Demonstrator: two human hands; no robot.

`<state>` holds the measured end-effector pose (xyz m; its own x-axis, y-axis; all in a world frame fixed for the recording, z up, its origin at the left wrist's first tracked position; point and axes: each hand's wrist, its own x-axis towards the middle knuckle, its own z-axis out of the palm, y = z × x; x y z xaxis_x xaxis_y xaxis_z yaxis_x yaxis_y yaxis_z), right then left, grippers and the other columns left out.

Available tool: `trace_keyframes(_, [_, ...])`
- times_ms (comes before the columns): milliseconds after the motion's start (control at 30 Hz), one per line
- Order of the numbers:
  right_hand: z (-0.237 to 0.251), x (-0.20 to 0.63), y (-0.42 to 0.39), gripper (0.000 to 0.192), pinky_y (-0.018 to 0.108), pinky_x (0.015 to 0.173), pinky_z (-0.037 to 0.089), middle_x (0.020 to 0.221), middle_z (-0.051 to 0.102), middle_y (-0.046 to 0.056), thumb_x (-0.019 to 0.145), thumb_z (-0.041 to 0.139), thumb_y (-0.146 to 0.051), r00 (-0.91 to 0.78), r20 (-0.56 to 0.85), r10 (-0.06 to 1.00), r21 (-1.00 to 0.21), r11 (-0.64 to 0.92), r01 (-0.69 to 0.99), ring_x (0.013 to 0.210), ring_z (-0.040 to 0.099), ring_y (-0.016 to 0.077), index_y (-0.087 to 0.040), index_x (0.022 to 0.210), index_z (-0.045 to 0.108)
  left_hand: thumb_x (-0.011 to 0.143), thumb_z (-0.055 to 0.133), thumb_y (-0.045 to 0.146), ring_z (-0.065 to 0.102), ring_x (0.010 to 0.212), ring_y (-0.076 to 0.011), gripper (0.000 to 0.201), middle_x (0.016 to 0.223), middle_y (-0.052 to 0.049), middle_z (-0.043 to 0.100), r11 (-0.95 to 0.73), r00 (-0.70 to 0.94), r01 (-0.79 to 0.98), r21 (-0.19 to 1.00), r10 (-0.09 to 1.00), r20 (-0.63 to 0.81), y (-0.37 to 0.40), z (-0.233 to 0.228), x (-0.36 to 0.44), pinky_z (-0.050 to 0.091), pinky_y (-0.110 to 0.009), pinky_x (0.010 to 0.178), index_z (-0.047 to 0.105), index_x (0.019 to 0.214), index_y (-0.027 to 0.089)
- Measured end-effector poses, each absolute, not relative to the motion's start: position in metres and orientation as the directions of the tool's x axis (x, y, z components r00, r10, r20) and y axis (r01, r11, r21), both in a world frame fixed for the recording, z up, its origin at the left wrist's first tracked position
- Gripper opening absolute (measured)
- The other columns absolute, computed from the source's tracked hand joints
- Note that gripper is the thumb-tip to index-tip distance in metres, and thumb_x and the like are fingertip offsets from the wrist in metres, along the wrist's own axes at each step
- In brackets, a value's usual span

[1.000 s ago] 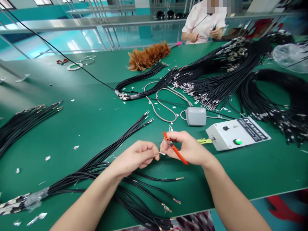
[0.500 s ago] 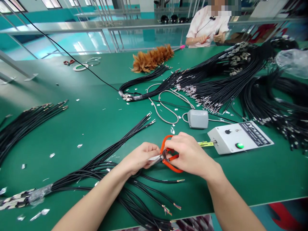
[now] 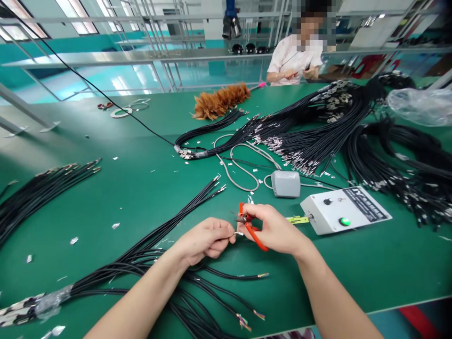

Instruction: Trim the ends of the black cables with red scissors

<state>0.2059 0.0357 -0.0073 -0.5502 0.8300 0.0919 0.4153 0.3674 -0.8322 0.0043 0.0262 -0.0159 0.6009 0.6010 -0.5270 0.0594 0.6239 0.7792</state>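
Head view. Our left hand (image 3: 208,240) pinches a stripped wire end (image 3: 239,233) tightly between thumb and forefinger, low over the green table (image 3: 332,278), just left of our right hand (image 3: 273,230). The latter holds orange-handled scissors (image 3: 257,237) in its curled fingers, blades pointing left; we cannot tell whether its fingertips touch the wire. Black cables (image 3: 141,254) fan out beneath our left forearm; a white control box (image 3: 346,209) sits to the right.

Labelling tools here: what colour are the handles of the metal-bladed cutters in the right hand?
Orange-red handles, shown in the head view.
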Motion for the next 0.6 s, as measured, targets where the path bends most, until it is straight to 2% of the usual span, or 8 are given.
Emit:
trace_keyframes(233, [-0.003, 0.207, 0.033, 0.007, 0.027, 0.067, 0.041, 0.075, 0.065, 0.0, 0.078, 0.064, -0.017, -0.496, 0.146, 0.856, -0.742, 0.426, 0.517, 0.072, 0.056, 0.0173, -0.021, 0.079, 0.059, 0.074, 0.067, 0.046, 0.01, 0.036, -0.0024, 0.033, 0.039, 0.013, 0.029, 0.616, 0.568, 0.02, 0.788, 0.641, -0.516, 0.028, -0.023, 0.004, 0.005, -0.019, 0.037, 0.053, 0.07, 0.016])
trace_keyframes(367, [-0.003, 0.207, 0.034, 0.006, 0.026, 0.066, 0.042, 0.076, 0.066, 0.0, 0.08, 0.061, -0.016, -0.471, 0.115, 0.875, -0.783, 0.372, 0.499, 0.071, 0.057, 0.0162, -0.021, 0.079, 0.059, 0.075, 0.069, 0.042, 0.019, 0.041, -0.0039, 0.03, 0.049, 0.011, 0.035, 0.554, 0.539, -0.005, 0.833, 0.703, -0.464, 0.022, -0.015, 0.01, 0.011, -0.017, 0.039, 0.052, 0.079, 0.018])
trace_keyframes(433, [-0.002, 0.207, 0.034, 0.003, 0.026, 0.066, 0.043, 0.078, 0.067, 0.0, 0.081, 0.06, -0.017, -0.455, 0.074, 0.887, -0.828, 0.309, 0.468, 0.072, 0.059, 0.016, -0.021, 0.082, 0.06, 0.078, 0.067, 0.038, 0.028, 0.044, -0.0054, 0.024, 0.057, 0.009, 0.041, 0.408, 0.453, 0.058, 0.911, 0.802, -0.388, 0.017, -0.009, 0.013, 0.019, -0.017, 0.042, 0.053, 0.083, 0.018])
trace_keyframes(500, [-0.002, 0.207, 0.035, 0.003, 0.025, 0.066, 0.043, 0.079, 0.068, 0.0, 0.081, 0.06, -0.018, -0.442, 0.034, 0.896, -0.866, 0.248, 0.434, 0.073, 0.059, 0.0157, -0.02, 0.083, 0.06, 0.084, 0.059, 0.033, 0.039, 0.051, -0.0086, 0.016, 0.062, 0.006, 0.047, 0.192, 0.346, 0.226, 0.955, 0.9, -0.263, 0.014, -0.005, 0.016, 0.028, -0.02, 0.047, 0.057, 0.082, 0.018])
trace_keyframes(600, [-0.002, 0.206, 0.036, 0.005, 0.024, 0.066, 0.044, 0.079, 0.067, -0.001, 0.081, 0.06, -0.015, -0.432, -0.005, 0.902, -0.904, 0.181, 0.388, 0.072, 0.059, 0.0146, -0.02, 0.082, 0.059, 0.09, 0.049, 0.027, 0.047, 0.061, -0.0132, 0.019, 0.064, 0.002, 0.053, -0.031, 0.291, 0.461, 0.887, 0.949, -0.119, 0.011, -0.003, 0.016, 0.033, -0.023, 0.055, 0.059, 0.076, 0.018])
